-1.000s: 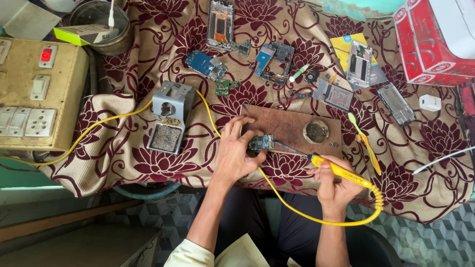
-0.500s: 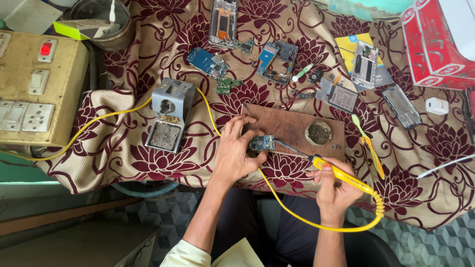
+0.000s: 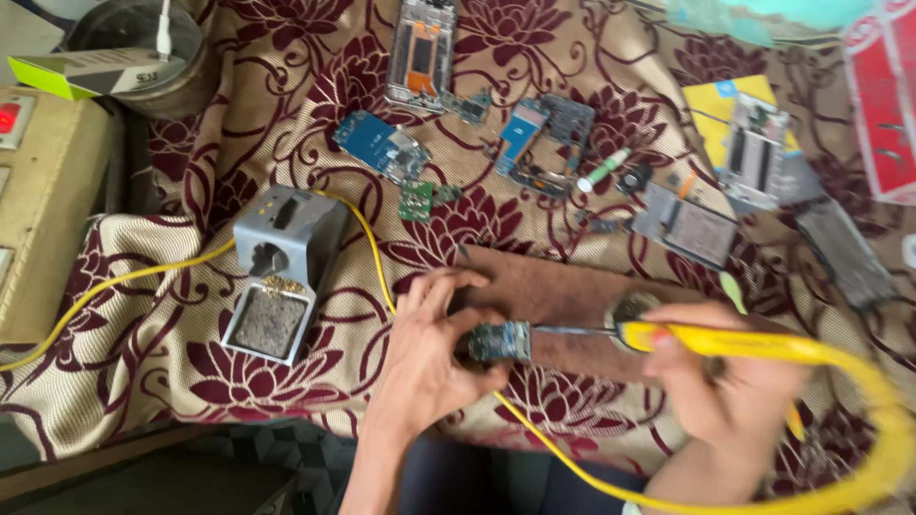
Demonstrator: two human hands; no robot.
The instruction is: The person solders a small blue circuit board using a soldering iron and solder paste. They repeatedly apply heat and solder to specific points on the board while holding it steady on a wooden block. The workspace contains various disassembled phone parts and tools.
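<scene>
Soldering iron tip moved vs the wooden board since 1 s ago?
No. The soldering iron tip rests on the small circuit board at the wooden board's near edge, as before.

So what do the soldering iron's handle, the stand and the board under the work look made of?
Soldering iron: glossy yellow handle, probably plastic, with a bare grey metal tip. Stand: grey, sharp folded edges, likely painted sheet metal. Brown board: matte and flat, perhaps wood or hardboard; blur leaves it open.

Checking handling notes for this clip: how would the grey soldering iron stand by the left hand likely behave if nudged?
The grey stand looks like boxy metal with a broad flat base, so it would probably slide rather than tip. The patterned cloth under it may bunch and drag. The yellow cord running past could tug it.
</scene>
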